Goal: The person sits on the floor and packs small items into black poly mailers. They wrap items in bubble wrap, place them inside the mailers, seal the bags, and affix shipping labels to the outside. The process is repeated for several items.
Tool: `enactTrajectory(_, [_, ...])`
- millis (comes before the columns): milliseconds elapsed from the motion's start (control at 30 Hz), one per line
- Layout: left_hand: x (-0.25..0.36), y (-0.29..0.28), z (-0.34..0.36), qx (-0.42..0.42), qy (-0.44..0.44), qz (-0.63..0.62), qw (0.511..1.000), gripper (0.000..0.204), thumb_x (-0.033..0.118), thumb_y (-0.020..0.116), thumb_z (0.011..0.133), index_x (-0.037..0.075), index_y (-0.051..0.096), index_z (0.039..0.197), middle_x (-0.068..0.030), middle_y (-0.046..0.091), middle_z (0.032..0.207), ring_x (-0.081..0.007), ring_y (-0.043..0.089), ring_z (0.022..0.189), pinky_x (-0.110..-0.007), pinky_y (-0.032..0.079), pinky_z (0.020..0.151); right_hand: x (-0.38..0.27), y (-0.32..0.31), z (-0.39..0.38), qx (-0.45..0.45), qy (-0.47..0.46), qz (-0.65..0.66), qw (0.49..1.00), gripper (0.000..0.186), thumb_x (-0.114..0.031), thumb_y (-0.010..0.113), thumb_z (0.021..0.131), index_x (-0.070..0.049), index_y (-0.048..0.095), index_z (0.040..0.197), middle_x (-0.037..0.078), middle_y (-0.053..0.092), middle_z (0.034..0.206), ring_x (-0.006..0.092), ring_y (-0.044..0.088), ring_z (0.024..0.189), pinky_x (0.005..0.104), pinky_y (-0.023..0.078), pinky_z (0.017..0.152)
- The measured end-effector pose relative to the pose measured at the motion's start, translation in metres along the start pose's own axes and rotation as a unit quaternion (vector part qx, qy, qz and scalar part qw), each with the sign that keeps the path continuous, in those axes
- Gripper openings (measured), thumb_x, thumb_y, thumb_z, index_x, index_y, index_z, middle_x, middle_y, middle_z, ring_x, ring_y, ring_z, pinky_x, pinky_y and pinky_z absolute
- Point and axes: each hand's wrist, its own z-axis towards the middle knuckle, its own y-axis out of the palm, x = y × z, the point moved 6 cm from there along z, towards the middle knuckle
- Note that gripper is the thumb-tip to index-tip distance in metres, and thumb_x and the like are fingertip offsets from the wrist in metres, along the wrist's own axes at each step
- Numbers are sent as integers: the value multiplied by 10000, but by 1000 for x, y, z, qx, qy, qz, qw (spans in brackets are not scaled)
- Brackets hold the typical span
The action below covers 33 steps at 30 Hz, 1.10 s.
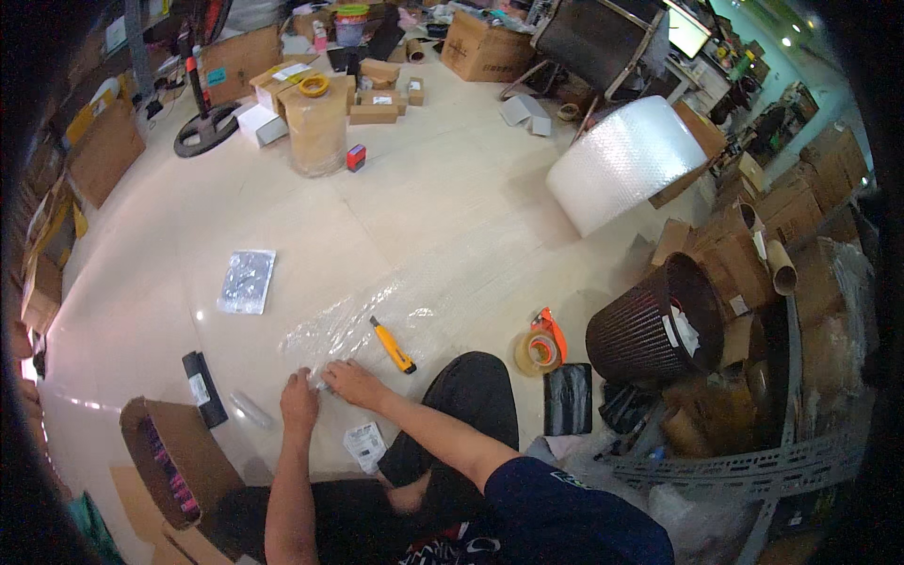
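Observation:
Both my hands are at the near left end of a clear bubble wrap sheet [443, 301] that lies flat on the floor. My left hand [299, 403] pinches its gathered edge. Right beside it, my right hand [350, 382] has its fingers curled down on the same edge. Whether anything small is wrapped between the hands is hidden. A yellow utility knife [394, 347] rests on the sheet, to the right of my right hand. The sheet runs back toward a large bubble wrap roll [626, 165] at the far right.
A tape dispenser [540, 347], a black packet [568, 398] and a brown waste basket [640, 334] stand to my right. On the left are a silver pouch [247, 281], a black packet [204, 388] and an open carton [193, 438]. Boxes [490, 49] line the back.

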Motion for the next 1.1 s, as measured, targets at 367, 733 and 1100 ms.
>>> enactTrajectory(367, [20, 45, 13, 115, 134, 200, 964, 627, 122, 569, 993, -83, 427, 1569, -292, 495, 1560, -457, 466, 1466, -533, 415, 1186, 74, 19, 26, 107, 252, 218, 937, 253, -175, 573, 1032, -14, 543, 1226, 269, 685, 1087, 482, 678, 1044, 587, 561, 883])
enactTrajectory(733, [23, -11, 97, -64, 49, 146, 986, 779, 251, 651, 902, 105, 400, 1625, -281, 694, 1206, -447, 691, 1120, -585, 549, 940, 94, 34, 48, -17, 341, 179, 923, 372, -108, 559, 969, 16, 540, 1319, 300, 713, 1184, 465, 699, 1133, 585, 559, 944])
enactTrajectory(1100, [120, -106, -37, -124, 48, -184, 974, 605, 171, 766, 838, 107, 483, 1369, -224, 714, 890, -388, 731, 823, -484, 587, 784, 110, 56, 66, -2, 329, 178, 927, 359, -109, 619, 929, -1, 575, 1268, 286, 730, 1150, 487, 717, 1100, 586, 578, 960])
